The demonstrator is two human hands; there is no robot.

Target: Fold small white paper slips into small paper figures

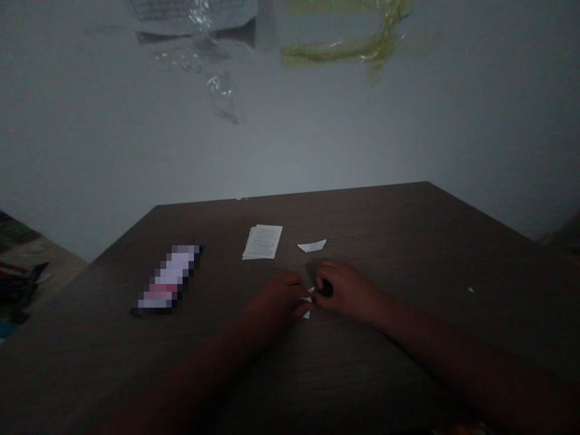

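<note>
Both my hands rest together on the dark wooden table [408, 241] near its middle. My left hand [278, 299] and my right hand [344, 290] are closed, fingertips meeting on a small white piece of paper [308, 300] pinched between them. Only corners of that paper show. Just beyond my right hand lies a small folded white paper shape [312, 245]. A stack of small white paper sheets [263, 241] lies further left, beyond my left hand.
A phone with a lit, blurred-out screen [168, 279] lies on the table at the left. A tiny white scrap [471, 290] sits at the right. Clear plastic bags [217, 36] and a yellowish bag [344, 42] hang on the white wall behind.
</note>
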